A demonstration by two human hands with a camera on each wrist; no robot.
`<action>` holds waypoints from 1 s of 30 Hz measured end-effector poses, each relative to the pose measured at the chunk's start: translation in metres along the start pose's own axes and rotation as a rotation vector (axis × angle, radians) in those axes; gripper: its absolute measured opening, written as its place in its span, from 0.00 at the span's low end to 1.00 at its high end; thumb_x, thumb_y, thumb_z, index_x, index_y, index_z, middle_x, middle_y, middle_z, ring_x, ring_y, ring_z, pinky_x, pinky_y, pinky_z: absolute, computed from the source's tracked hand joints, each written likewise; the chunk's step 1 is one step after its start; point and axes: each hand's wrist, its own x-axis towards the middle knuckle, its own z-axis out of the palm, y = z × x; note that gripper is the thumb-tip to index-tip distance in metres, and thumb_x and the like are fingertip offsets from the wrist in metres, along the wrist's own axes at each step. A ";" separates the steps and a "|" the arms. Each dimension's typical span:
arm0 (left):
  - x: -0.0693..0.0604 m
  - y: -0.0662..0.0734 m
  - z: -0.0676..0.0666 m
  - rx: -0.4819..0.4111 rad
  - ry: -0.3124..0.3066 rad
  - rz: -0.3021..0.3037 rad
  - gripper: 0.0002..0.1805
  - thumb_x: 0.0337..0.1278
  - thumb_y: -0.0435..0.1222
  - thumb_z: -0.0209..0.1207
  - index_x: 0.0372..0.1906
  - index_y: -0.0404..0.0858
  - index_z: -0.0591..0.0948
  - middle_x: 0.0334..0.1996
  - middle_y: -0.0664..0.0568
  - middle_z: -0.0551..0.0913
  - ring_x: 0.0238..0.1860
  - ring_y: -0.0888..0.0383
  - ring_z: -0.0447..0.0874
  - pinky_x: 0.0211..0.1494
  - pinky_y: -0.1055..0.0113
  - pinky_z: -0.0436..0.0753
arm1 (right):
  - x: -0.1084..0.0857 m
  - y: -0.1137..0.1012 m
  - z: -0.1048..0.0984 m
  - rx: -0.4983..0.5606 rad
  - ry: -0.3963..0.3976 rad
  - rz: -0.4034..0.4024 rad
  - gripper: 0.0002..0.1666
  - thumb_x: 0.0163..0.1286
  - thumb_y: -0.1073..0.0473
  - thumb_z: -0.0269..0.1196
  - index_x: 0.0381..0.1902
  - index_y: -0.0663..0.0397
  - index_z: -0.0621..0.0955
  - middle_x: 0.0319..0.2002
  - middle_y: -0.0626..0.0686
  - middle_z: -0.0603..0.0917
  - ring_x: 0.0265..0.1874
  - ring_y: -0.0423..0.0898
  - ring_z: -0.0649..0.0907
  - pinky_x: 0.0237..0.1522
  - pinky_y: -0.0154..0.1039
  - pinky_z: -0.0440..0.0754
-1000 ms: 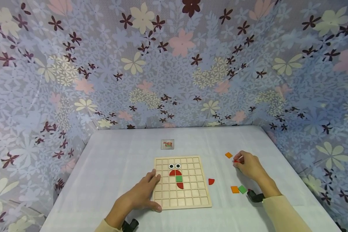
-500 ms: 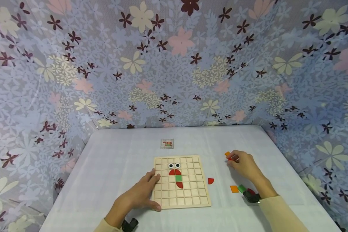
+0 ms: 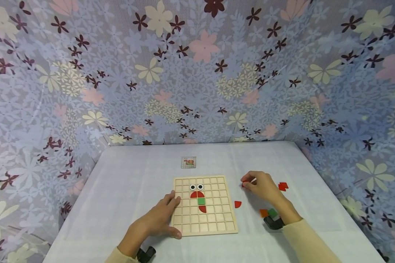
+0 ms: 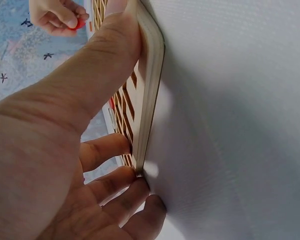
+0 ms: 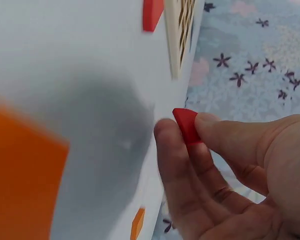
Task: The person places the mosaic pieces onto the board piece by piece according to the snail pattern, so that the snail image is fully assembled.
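My left hand [image 3: 161, 215] rests at the left side of a wooden grid board [image 3: 217, 223], fingers spread along its edge. In the left wrist view the thumb [image 4: 97, 55] lies over the board's near corner. On the board are two round eye pieces [image 3: 196, 187], several red quarter-circle tiles [image 3: 202, 209] and a green square tile [image 3: 201, 201]. To the board's right, above the table, my right hand [image 3: 260, 185] pinches a red tile [image 5: 187, 125] between thumb and fingertips; its curved edge shows in the right wrist view.
A small picture card [image 3: 188, 162] lies behind the board. A loose red quarter-circle tile [image 3: 238, 204] sits beside it. Farther right are an orange tile [image 3: 263, 213], a green tile [image 3: 272, 213] and red pieces [image 3: 283, 186]. Floral cloth [image 3: 197, 73] walls the back.
My right hand has moved left toward the board with the red tile, past the orange tile near the back. Red pieces now show behind its wrist. My left hand has stayed on the board.
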 end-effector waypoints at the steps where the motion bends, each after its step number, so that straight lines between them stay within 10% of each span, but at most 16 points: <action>1: 0.000 0.000 0.000 0.002 0.001 0.001 0.72 0.44 0.50 0.93 0.91 0.30 0.65 0.95 0.28 0.54 0.93 0.26 0.59 0.90 0.31 0.72 | 0.000 -0.003 0.002 0.009 -0.004 -0.013 0.04 0.80 0.65 0.76 0.49 0.55 0.93 0.44 0.51 0.96 0.39 0.43 0.91 0.41 0.32 0.89; 30: 0.001 0.005 -0.002 -0.010 -0.010 -0.026 0.71 0.44 0.49 0.93 0.91 0.30 0.66 0.95 0.28 0.54 0.93 0.26 0.59 0.91 0.32 0.71 | 0.017 -0.061 0.057 0.079 -0.170 -0.244 0.05 0.80 0.64 0.77 0.46 0.48 0.96 0.43 0.46 0.96 0.36 0.36 0.88 0.41 0.34 0.89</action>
